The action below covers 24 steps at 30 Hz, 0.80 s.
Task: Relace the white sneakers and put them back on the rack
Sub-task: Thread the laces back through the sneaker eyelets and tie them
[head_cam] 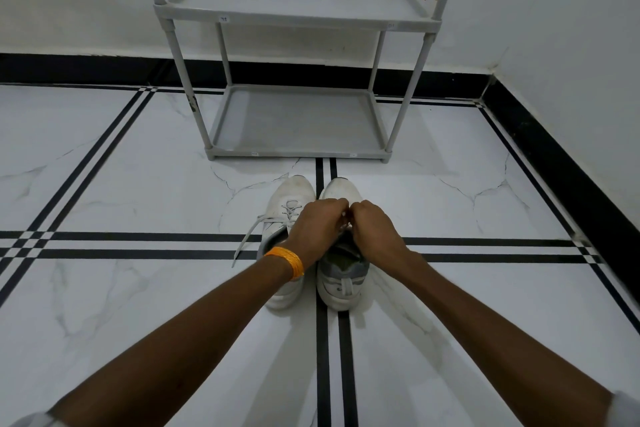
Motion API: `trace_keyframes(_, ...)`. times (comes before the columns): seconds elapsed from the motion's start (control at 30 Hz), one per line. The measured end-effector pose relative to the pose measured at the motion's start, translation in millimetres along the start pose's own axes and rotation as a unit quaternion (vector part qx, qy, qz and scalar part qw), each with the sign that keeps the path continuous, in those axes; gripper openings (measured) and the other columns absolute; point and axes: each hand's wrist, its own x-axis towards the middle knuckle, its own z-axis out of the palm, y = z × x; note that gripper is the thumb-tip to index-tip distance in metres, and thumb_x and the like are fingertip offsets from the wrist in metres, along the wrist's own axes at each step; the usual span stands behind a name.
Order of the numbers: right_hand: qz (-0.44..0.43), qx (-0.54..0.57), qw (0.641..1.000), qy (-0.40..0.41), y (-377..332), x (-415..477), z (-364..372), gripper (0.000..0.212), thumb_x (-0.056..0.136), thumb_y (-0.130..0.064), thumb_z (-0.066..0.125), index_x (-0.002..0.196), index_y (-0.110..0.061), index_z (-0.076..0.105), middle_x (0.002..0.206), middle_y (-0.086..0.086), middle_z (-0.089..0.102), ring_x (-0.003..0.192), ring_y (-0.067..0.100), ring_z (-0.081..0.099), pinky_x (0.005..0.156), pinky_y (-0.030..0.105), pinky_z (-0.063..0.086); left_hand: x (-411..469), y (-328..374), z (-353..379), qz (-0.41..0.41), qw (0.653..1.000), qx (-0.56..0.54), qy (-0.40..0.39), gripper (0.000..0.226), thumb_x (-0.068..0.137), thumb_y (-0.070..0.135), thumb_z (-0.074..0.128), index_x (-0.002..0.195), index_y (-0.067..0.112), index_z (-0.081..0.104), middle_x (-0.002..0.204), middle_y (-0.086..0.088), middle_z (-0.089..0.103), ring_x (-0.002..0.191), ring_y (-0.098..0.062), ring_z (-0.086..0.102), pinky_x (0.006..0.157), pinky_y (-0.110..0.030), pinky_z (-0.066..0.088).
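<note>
Two white sneakers sat side by side on the tiled floor [138, 184], toes toward the grey rack [298, 14] at twelve o'clock, probably so both could be slid onto it afterwards. Both hands met over the right sneaker [343, 274]: the left hand [317, 227] and right hand [374, 224] were curled tight, apparently pinching its lace. The left sneaker [294, 194] trailed a loose lace [247, 237] toward eight o'clock.
</note>
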Motion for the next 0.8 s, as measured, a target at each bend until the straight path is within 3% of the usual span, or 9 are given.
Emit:
trace_keyframes(0.17,0.010,-0.007,1.000,0.002,3,-2,-1,0.022,0.092,-0.016,0.060,0.112,-0.005,0.060,0.114,0.017,0.061,0.102,0.028,0.057,0.088,0.034,0.045,9,1,3,-0.032,0.998,0.032,-0.054,0.019,0.090,0.015,0.058,0.099,0.008,0.072,0.095,-0.014,0.070,0.089,-0.029,0.064,0.082,-0.037,0.051)
trace_keyframes(0.3,0.020,0.056,0.998,0.027,3,-5,-5,0.020,0.090,-0.014,0.062,0.107,-0.003,0.062,0.106,0.016,0.062,0.095,0.029,0.059,0.082,0.033,0.046,16,-3,-6,-0.103,0.986,-0.078,-0.101,0.022,0.092,0.016,0.056,0.100,0.004,0.073,0.093,-0.015,0.072,0.087,-0.030,0.064,0.077,-0.032,0.049)
trace_keyframes(0.43,-0.016,0.119,0.992,0.045,12,-4,-4,0.011,0.092,-0.015,0.057,0.100,-0.010,0.063,0.102,0.012,0.064,0.093,0.027,0.058,0.077,0.031,0.044,21,-13,-11,-0.278,0.887,-0.314,-0.191,0.026,0.089,0.017,0.057,0.092,-0.006,0.070,0.085,-0.016,0.064,0.080,-0.024,0.055,0.073,-0.034,0.045)
trace_keyframes(0.57,-0.058,0.122,0.985,0.106,21,-5,-10,0.032,0.082,-0.023,0.070,0.112,-0.018,0.062,0.115,0.003,0.057,0.107,0.019,0.048,0.087,0.027,0.041,16,-13,-11,-0.321,0.839,-0.400,-0.184,0.017,0.088,0.020,0.062,0.081,0.008,0.072,0.082,-0.011,0.066,0.074,-0.019,0.058,0.074,-0.031,0.049)
trace_keyframes(0.7,-0.071,0.058,0.991,0.096,16,-7,-17,0.027,0.080,-0.038,0.070,0.097,-0.017,0.067,0.095,-0.001,0.062,0.090,0.016,0.052,0.074,0.030,0.045,15,-11,-12,-0.328,0.832,-0.415,-0.166,0.022,0.091,0.021,0.061,0.073,0.013,0.071,0.064,0.001,0.067,0.058,-0.009,0.058,0.055,-0.020,0.046)
trace_keyframes(0.8,-0.065,0.026,0.996,0.063,14,-6,-17,0.024,0.088,-0.035,0.064,0.085,-0.012,0.070,0.082,0.004,0.066,0.076,0.021,0.057,0.067,0.033,0.044,15,-9,-14,-0.321,0.843,-0.400,-0.160,0.026,0.091,0.021,0.061,0.067,0.013,0.068,0.062,0.000,0.064,0.058,-0.010,0.056,0.057,-0.022,0.047)
